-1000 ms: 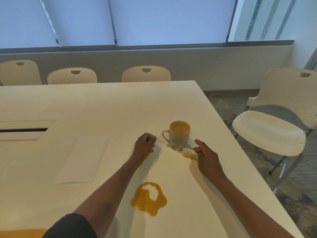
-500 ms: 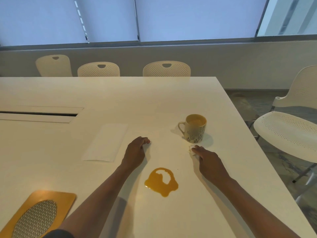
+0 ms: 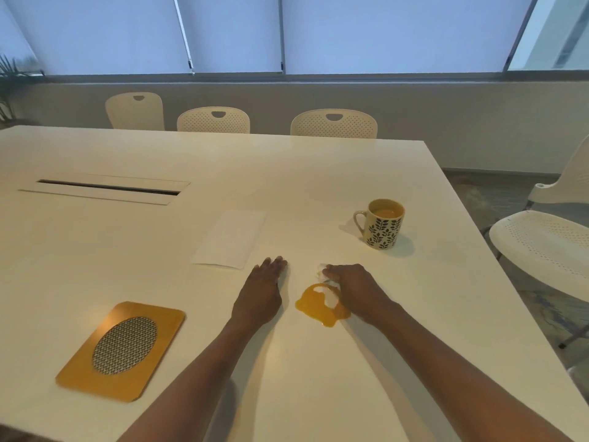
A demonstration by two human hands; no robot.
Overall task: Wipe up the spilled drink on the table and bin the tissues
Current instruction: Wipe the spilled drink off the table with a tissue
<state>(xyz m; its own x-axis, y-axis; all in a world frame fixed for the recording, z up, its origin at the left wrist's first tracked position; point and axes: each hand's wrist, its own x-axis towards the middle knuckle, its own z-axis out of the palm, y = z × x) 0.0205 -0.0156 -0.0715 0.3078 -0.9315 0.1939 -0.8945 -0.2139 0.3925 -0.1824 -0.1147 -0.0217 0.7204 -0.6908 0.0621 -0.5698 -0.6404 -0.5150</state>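
On the white bench (image 3: pixel 318 173), an orange mat (image 3: pixel 122 350) lies far left of the fingers. A folded tissue (image 3: pixel 230 239) sits just beyond the left hand (image 3: pixel 259 293), whose fingers lie flat, spread and empty. The right hand (image 3: pixel 352 290) has its fingers closed on a crumpled tissue (image 3: pixel 330 287), pressed at the orange spill (image 3: pixel 318 306). A mug (image 3: pixel 384 223) stands beyond, to the right.

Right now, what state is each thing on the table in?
spill: still pooled, partly covered by the tissue
tissue: crumpled under the right hand, on the spill's edge
left hand: flat on the table, empty
mug: upright, drink inside
folded napkin: flat, unused
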